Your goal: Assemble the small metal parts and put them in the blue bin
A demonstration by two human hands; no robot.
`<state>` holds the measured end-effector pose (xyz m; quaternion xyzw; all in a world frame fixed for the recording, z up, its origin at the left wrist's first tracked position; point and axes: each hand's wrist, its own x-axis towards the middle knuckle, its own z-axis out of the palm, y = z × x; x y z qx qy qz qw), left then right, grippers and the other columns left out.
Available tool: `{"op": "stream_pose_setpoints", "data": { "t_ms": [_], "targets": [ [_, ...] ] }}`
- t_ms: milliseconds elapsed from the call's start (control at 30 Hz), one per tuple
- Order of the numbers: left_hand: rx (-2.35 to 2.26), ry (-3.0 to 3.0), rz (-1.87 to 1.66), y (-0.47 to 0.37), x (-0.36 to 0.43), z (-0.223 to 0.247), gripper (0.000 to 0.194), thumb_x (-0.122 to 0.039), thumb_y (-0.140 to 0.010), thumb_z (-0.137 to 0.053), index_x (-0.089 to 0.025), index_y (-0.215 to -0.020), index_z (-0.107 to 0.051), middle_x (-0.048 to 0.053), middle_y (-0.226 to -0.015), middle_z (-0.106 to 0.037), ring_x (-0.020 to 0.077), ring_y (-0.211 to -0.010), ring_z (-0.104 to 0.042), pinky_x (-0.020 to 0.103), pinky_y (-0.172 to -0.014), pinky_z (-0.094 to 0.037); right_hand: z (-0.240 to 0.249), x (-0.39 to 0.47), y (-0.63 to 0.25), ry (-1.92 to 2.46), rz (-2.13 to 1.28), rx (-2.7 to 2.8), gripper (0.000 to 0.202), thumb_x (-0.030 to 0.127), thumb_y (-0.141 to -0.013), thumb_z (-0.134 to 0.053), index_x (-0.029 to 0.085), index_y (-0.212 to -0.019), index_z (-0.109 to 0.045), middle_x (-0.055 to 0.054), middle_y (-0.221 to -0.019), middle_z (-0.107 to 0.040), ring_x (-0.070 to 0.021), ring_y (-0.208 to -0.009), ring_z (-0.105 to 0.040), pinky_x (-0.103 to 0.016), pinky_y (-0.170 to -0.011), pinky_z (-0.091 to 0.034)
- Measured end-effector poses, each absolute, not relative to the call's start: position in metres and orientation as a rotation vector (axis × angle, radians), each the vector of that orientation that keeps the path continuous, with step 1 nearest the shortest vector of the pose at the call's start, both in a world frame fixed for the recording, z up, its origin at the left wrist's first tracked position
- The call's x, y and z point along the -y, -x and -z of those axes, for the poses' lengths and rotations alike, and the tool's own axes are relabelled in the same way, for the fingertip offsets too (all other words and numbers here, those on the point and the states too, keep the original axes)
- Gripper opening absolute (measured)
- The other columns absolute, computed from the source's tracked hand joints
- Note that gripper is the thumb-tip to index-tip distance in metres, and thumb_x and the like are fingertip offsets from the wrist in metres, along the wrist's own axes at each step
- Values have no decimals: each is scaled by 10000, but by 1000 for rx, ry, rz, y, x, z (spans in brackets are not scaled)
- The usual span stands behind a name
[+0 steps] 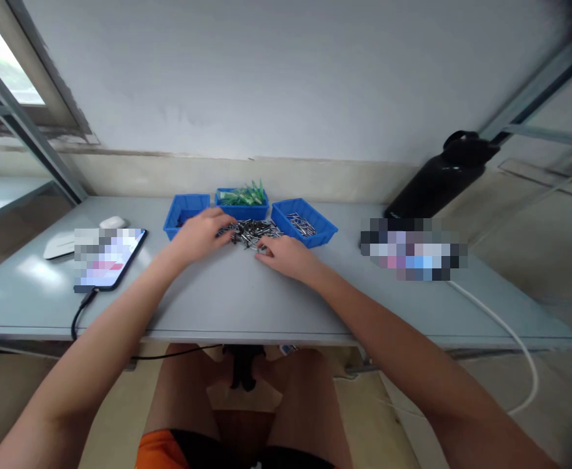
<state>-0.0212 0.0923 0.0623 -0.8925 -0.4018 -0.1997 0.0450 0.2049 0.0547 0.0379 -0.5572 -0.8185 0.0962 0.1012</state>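
A pile of small metal pieces lies on the grey table between my hands. At its left edge, my left hand rests with bent fingers touching the pile; what its fingertips hold, if anything, is hidden. My right hand is at the pile's right edge, thumb and fingers close together, any small piece between them too small to tell. Behind are three blue trays: the left tray is partly behind my left hand, the middle tray holds green pieces, and the right tray holds metal pieces.
On the left lie a phone with a black cable, a white case and a pale flat object. A black bottle stands at the right, behind a blurred device with a white cable. A wall rises behind the table.
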Motion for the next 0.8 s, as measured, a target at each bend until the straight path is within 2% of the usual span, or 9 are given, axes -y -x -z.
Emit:
{"op": "stream_pose_setpoints", "data": {
  "t_ms": [100, 167, 300, 533, 667, 800],
  "targets": [
    [1135, 2935, 422, 5, -84, -53, 265, -283, -922, -491, -195, -1087, -678, 62, -1009, -671, 212, -952, -629, 292, -805, -499, -31, -57, -199, 1795, -200, 2358, 252, 352, -903, -526, 189, -1043, -657, -98, -908, -723, -257, -884, -669, -306, -703, -451],
    [1131, 2980, 362, 2, -82, -49, 261, -278, -914, -494, -196, -1071, -686, 60, -987, -682, 199, -909, -639, 281, -781, -499, -28, -59, -198, 1825, -154, 2352, 253, 330, -919, -487, 191, -1030, -666, -109, -931, -725, -268, -894, -673, -316, -705, -462],
    [1164, 2984, 424, 5, -85, -50, 275, -302, -907, -503, -188, -1066, -696, 69, -977, -690, 199, -872, -645, 291, -767, -500, -26, -61, -198, 1887, -12, 2361, 287, 242, -929, -426, 170, -1040, -681, -152, -955, -723, -271, -871, -681, -329, -715, -479],
    [1153, 3007, 424, 6, -86, -49, 280, -276, -907, -478, -183, -1046, -702, 73, -997, -710, 203, -878, -655, 299, -772, -497, -28, -58, -199, 1938, 33, 2369, 313, 269, -935, -423, 143, -1024, -695, -185, -969, -718, -308, -898, -688, -361, -728, -495],
    [1165, 3044, 420, 7, -87, -46, 264, -274, -902, -484, -194, -1023, -705, 67, -998, -718, 209, -881, -664, 302, -772, -498, -28, -59, -201, 1929, 48, 2347, 279, 220, -916, -438, 145, -991, -696, -182, -945, -722, -287, -847, -684, -344, -707, -479],
    [1214, 3000, 467, 9, -89, -48, 265, -278, -903, -486, -190, -1016, -709, 72, -1024, -717, 222, -917, -665, 315, -796, -499, -37, -59, -206, 1895, 53, 2198, 257, 248, -907, -451, 180, -972, -690, -124, -866, -726, -245, -783, -662, -307, -669, -437]
  ]
}}
